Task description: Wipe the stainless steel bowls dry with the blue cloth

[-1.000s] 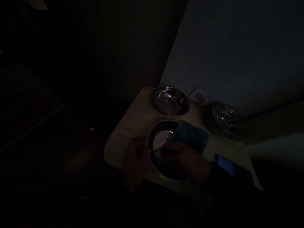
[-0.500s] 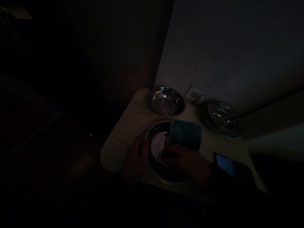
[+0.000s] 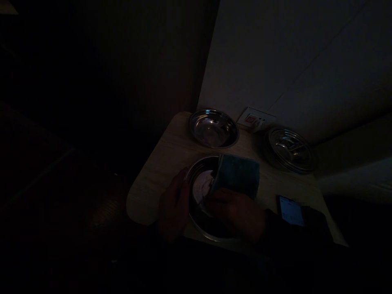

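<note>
The scene is very dark. A steel plate [image 3: 200, 185] lies near the front of a small light wooden table [image 3: 162, 163]. My left hand [image 3: 173, 206] grips the plate's left rim. My right hand [image 3: 237, 212] is closed on a blue cloth [image 3: 237, 173] and presses it into the plate; the cloth's free end sticks up over the plate's far right rim.
An empty steel bowl [image 3: 213, 128] sits at the table's back, a stack of steel plates [image 3: 289, 149] at the back right. A lit phone [image 3: 290, 211] lies at the right front. A wall socket [image 3: 255, 119] is behind the bowl. Left of the table is dark floor.
The cloth has shifted a little leftward in the plate with my right hand. My left hand stays on the rim. The camera has drifted slightly.
</note>
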The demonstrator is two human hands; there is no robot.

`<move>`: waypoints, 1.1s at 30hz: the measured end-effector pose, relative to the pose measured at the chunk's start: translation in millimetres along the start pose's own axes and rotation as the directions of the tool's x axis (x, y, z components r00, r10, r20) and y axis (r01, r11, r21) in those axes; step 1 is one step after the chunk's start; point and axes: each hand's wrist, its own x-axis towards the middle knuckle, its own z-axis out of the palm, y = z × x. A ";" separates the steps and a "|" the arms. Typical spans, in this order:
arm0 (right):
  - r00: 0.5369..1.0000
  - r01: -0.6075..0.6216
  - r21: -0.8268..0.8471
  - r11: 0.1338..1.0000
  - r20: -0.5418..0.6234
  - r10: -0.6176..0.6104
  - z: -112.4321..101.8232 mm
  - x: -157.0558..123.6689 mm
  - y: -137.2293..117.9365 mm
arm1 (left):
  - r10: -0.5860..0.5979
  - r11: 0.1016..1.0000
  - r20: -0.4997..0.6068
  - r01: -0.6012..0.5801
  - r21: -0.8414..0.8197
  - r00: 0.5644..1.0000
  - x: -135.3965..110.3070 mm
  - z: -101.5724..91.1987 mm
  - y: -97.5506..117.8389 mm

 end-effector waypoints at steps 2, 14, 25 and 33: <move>1.000 0.025 0.023 0.999 -0.012 -0.024 -0.8 -3.7 2.6 | -0.002 1.000 0.003 0.002 -0.011 1.000 -1.0 -0.4 0.4; 1.000 -0.008 -0.148 0.989 -0.010 0.006 0.0 12.6 -5.5 | -0.021 1.000 0.019 0.021 0.002 1.000 -2.3 -1.1 -4.2; 0.993 0.080 -0.063 0.995 0.096 -0.074 -4.3 20.1 -5.6 | -0.021 0.999 -0.035 0.022 0.036 0.999 -2.9 1.2 -1.9; 0.999 -0.050 -0.058 0.997 0.006 0.050 -8.1 32.3 -3.4 | -0.001 1.000 -0.018 0.001 0.025 1.000 -1.8 1.0 -2.1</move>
